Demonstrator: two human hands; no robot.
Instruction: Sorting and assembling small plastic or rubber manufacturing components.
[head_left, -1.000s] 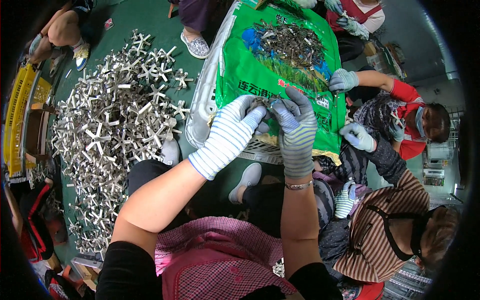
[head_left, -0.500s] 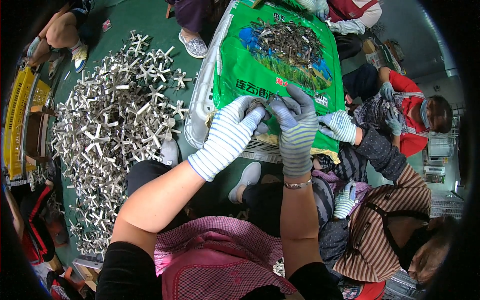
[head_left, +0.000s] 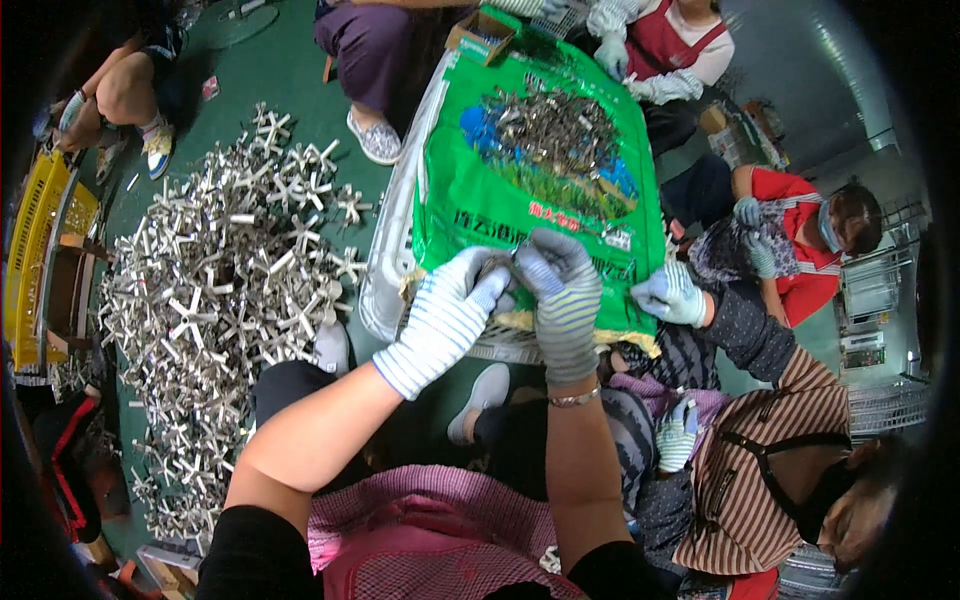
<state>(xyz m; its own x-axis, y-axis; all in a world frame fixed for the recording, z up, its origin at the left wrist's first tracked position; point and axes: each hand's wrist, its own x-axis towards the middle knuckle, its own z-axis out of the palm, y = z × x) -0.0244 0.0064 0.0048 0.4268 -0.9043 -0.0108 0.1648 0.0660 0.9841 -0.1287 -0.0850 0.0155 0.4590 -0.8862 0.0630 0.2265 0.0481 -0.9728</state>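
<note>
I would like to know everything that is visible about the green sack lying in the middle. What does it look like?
The green sack is a printed bag of shiny woven plastic, laid flat as a work mat, with a blue and green picture on it. A heap of small metal pieces lies on the picture. Its near edge is crumpled. The left hand and right hand, both in striped gloves, meet over that edge, and a co-worker's gloved hand rests at its right corner.

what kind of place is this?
Likely a small workshop doing hand assembly: a heap of metal cross-shaped parts on the green floor, small metal pieces on a green sack, several gloved workers seated around.
</note>
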